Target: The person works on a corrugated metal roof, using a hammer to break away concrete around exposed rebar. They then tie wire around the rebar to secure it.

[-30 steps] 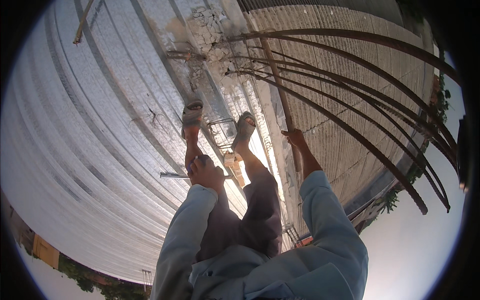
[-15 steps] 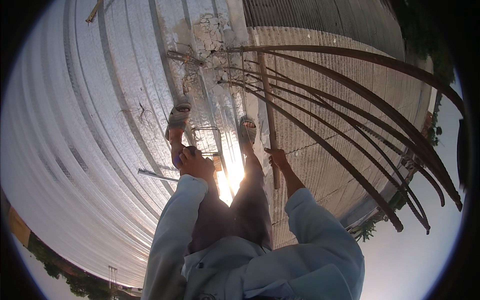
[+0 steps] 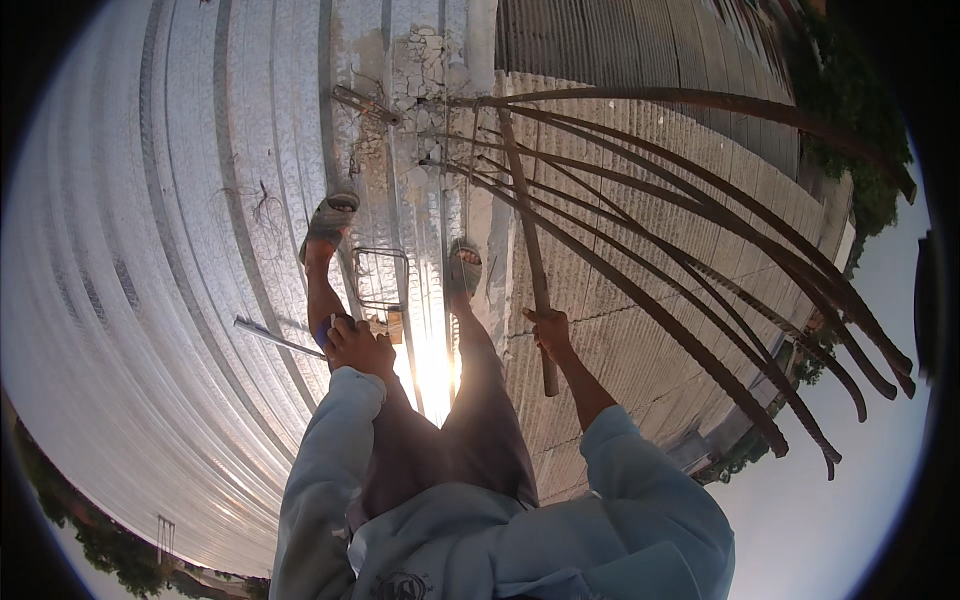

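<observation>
My right hand (image 3: 550,332) is closed around a long brown metal bar (image 3: 535,250), low on its length. The bar's far end reaches the base of several rusty rebar rods (image 3: 640,265), which bend out to the right. My left hand (image 3: 360,345) lies over my bent left knee with its fingers apart, next to a dark blue fold of cloth. Between my sandalled feet sits a rectangular frame of bent thin rod (image 3: 381,277), with a small tan block (image 3: 395,325) at its near end.
Shiny corrugated metal sheeting (image 3: 180,250) spreads on the left. Duller corrugated roofing (image 3: 610,330) lies lower right. Cracked concrete (image 3: 425,65) surrounds the rebar base. Short rods (image 3: 366,104) stick out there. A thin metal strip (image 3: 280,340) lies by my left knee. Sun glare shows between my legs.
The view has shifted a little. My right hand and the near end of the bar have moved right relative to my feet. My left hand stays on the knee.
</observation>
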`<action>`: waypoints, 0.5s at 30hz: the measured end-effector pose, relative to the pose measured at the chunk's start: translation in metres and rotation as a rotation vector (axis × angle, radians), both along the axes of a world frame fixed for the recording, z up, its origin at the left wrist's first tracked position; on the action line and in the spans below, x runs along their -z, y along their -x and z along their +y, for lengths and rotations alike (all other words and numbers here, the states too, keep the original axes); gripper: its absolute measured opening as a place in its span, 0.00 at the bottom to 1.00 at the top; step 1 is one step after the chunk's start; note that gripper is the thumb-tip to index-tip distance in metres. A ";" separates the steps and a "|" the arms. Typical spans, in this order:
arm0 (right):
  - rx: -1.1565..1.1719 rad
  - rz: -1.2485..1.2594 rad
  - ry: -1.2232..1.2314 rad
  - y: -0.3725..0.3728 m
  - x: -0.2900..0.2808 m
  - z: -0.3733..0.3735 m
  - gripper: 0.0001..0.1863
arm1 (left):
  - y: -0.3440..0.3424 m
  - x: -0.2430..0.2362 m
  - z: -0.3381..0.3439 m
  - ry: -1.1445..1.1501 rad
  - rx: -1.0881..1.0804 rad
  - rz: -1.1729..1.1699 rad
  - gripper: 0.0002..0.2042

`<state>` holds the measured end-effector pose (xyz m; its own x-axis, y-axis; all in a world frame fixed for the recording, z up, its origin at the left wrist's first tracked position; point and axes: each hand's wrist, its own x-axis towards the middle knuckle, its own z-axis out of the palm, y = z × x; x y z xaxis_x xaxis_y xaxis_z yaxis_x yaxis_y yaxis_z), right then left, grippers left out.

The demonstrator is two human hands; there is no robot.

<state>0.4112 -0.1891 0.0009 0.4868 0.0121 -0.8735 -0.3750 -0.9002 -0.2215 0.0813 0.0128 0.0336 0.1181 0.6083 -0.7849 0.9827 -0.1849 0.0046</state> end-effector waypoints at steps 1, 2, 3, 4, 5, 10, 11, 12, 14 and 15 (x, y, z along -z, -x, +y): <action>-0.005 -0.003 0.021 0.007 -0.009 -0.001 0.18 | 0.004 -0.003 -0.005 -0.026 -0.027 -0.010 0.24; -0.008 -0.005 0.041 0.013 -0.020 -0.003 0.18 | 0.007 -0.007 -0.010 -0.053 -0.052 -0.020 0.22; -0.015 -0.017 0.046 0.011 -0.033 0.000 0.19 | 0.008 -0.007 -0.013 -0.095 -0.081 -0.040 0.21; -0.008 0.021 0.049 0.005 -0.049 -0.002 0.19 | 0.009 -0.007 -0.012 -0.253 -0.085 -0.100 0.18; -0.070 0.021 0.086 0.001 -0.069 -0.007 0.19 | 0.009 -0.006 -0.010 -0.202 -0.168 -0.103 0.19; -0.268 0.042 0.138 -0.019 -0.143 -0.026 0.22 | -0.050 -0.065 0.052 -0.223 -0.585 -0.583 0.15; -0.300 0.034 0.148 -0.023 -0.141 -0.022 0.21 | -0.067 -0.101 0.071 -0.289 -0.655 -0.799 0.13; -0.289 0.004 0.161 -0.028 -0.141 -0.028 0.20 | -0.099 -0.157 0.096 -0.392 -0.617 -0.942 0.12; -0.290 -0.004 0.141 -0.031 -0.151 -0.026 0.21 | -0.154 -0.284 0.142 -0.583 -0.510 -1.266 0.11; -0.313 -0.036 0.124 -0.031 -0.152 -0.020 0.21 | -0.177 -0.340 0.159 -0.670 -0.446 -1.455 0.10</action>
<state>0.4420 -0.2090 0.1534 0.5064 0.0608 -0.8602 -0.0699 -0.9913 -0.1113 0.2584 0.1714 0.3737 0.2045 0.9549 0.2151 0.2010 -0.2560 0.9456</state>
